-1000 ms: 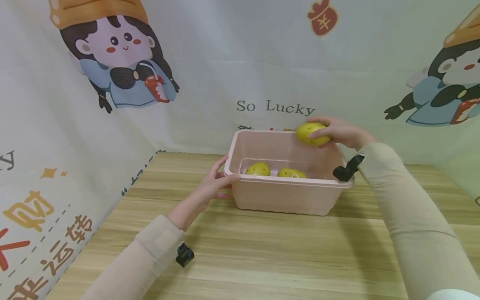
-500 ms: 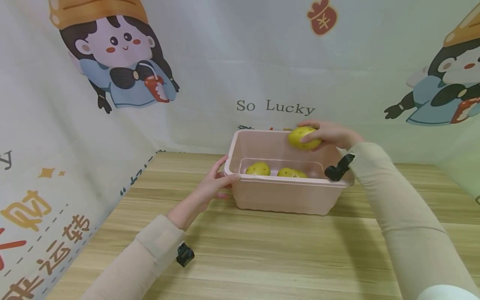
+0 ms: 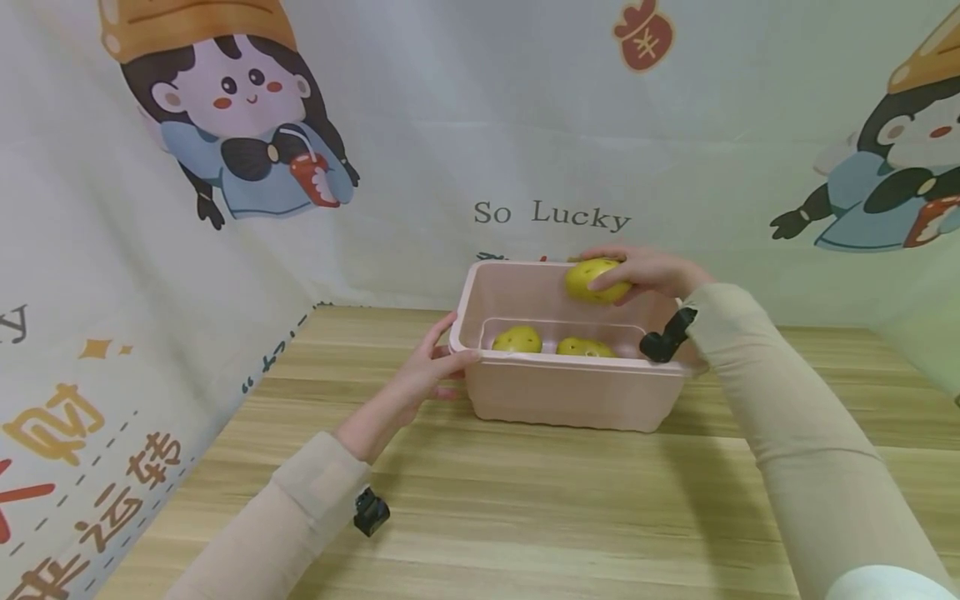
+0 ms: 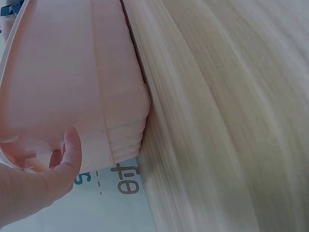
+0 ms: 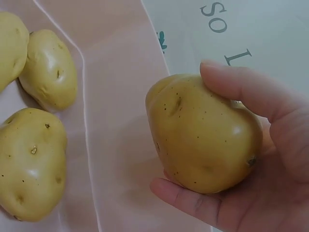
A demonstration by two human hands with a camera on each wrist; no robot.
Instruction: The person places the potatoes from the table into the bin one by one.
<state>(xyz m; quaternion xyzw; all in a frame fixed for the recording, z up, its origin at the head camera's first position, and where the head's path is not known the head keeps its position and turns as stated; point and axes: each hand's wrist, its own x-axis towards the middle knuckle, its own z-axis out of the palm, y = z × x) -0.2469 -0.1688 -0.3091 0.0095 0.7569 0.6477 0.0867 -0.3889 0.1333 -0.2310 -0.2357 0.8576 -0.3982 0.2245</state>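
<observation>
A yellow potato (image 3: 596, 281) is held in my right hand (image 3: 652, 271), over the far rim of a pink plastic bin (image 3: 570, 392). In the right wrist view, thumb and fingers wrap the sides of this potato (image 5: 203, 135). My left hand (image 3: 427, 367) grips the bin's left end, thumb at the front corner of the rim. Seen from the left wrist, that hand (image 4: 53, 179) has a finger against the bin's outer wall (image 4: 58, 72). Inside the bin lie three more potatoes; the head view shows a left potato (image 3: 517, 340) and a middle potato (image 3: 585, 347) above the front rim.
The bin stands on a wood-grain table (image 3: 480, 508), close to a printed cloth backdrop (image 3: 420, 125) with cartoon figures and lettering. Another stretch of cloth slopes along the table's left edge. A small black camera (image 3: 670, 335) sits at the right wrist.
My right hand has moved left and slightly down with the potato, further over the bin. The left hand and the bin have stayed in place.
</observation>
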